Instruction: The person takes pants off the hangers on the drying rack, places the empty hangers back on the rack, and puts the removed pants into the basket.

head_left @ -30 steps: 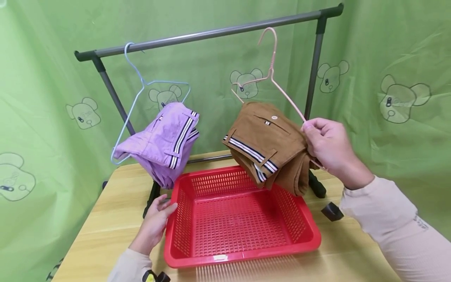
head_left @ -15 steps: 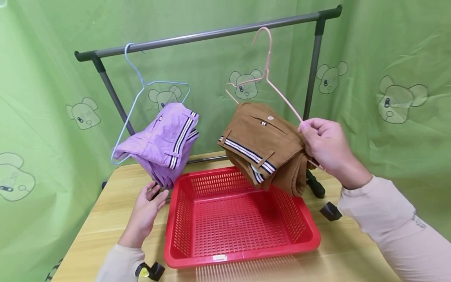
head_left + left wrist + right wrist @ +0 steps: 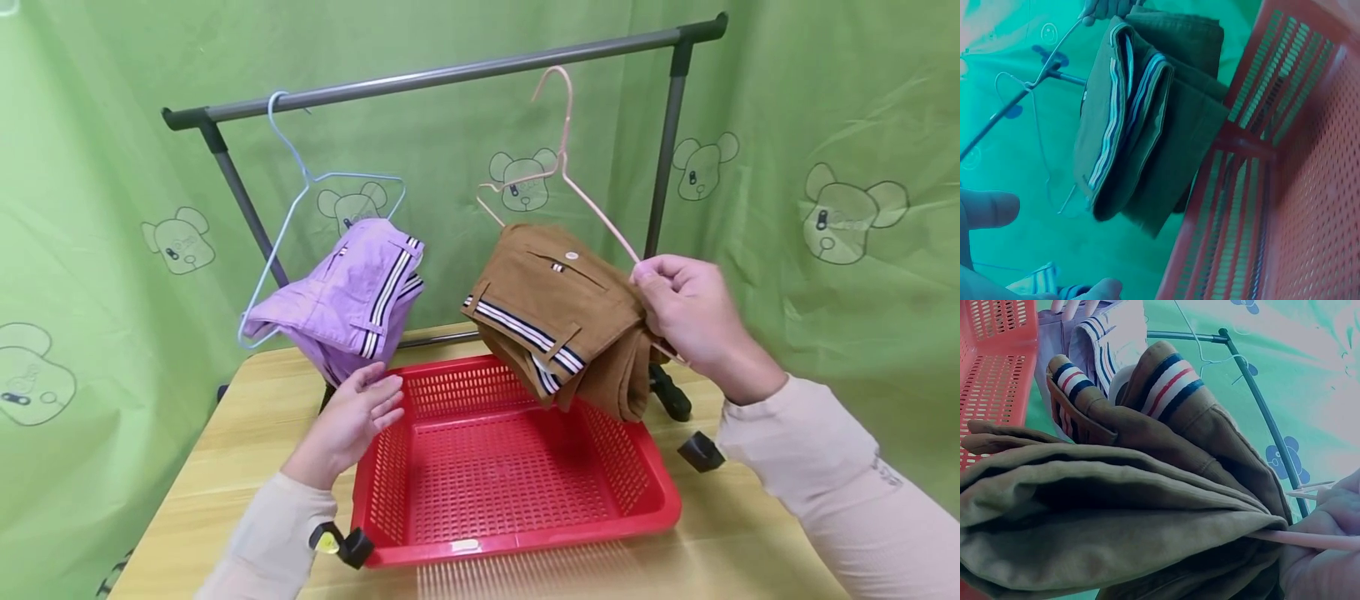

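Observation:
My right hand [image 3: 686, 312] grips the right side of a pink wire hanger [image 3: 600, 212]. Folded brown trousers [image 3: 558, 300] with a striped waistband drape over its lower bar, above the back right of the red basket [image 3: 517, 546]. The hanger's hook stands just under the rack's rail in the head view. My left hand [image 3: 356, 421] is held with fingers extended at the basket's left rim, just below purple trousers [image 3: 337, 292] on a blue hanger [image 3: 281, 225]. In the right wrist view the pink hanger [image 3: 1310, 540] passes through the folded brown trousers [image 3: 1116, 531].
The grey rack's rail [image 3: 450, 77] runs across the back, and the blue hanger hooks over its left part. Its right post [image 3: 666, 167] rises behind my right hand. A wooden table [image 3: 225, 450] carries the basket. Green curtain [image 3: 787, 75] with bear prints surrounds everything.
My left hand has lifted off the basket's left side, swung left, then come back right and up over the rim. The pink hanger with the brown trousers has shifted slightly left and down.

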Motion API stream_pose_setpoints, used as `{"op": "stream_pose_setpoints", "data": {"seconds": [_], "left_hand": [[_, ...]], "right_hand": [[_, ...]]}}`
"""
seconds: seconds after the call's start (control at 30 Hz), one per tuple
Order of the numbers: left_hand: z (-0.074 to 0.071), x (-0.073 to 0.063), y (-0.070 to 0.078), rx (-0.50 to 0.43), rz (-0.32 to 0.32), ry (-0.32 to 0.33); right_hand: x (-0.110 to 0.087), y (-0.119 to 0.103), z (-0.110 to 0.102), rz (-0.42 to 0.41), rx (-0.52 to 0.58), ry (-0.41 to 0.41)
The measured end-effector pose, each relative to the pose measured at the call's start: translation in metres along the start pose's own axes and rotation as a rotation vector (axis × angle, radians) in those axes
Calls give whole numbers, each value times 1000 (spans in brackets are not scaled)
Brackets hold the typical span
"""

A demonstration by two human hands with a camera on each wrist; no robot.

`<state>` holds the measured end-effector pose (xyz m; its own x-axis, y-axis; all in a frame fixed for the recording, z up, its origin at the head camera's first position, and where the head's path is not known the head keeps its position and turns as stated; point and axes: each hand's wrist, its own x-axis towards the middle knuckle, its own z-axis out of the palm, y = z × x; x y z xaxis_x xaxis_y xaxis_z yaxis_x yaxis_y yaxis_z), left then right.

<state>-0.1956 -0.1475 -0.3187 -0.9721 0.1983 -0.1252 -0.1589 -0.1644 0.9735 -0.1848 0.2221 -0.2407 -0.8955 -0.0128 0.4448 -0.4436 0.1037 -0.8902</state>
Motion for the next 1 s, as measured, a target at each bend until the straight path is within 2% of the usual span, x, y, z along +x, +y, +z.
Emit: {"op": "stream_pose_setpoints", "data": {"seconds": [0.23, 0.33, 0.6, 0.83, 1.0], "left_hand": [[18, 19, -8, -90, -63, -37], [28, 26, -11, -112, -87, -42], [52, 42, -18, -153, -147, -115], [72, 53, -28, -228, -271, -193], [87, 57, -40, -287, -364, -191]], "right_hand": [[0, 0, 1, 2, -93, -2], [-1, 0, 1, -1, -78, -5], [1, 3, 1, 0, 6, -30], [2, 4, 3, 18, -11, -25], [3, 5, 5, 11, -30, -17]]}}
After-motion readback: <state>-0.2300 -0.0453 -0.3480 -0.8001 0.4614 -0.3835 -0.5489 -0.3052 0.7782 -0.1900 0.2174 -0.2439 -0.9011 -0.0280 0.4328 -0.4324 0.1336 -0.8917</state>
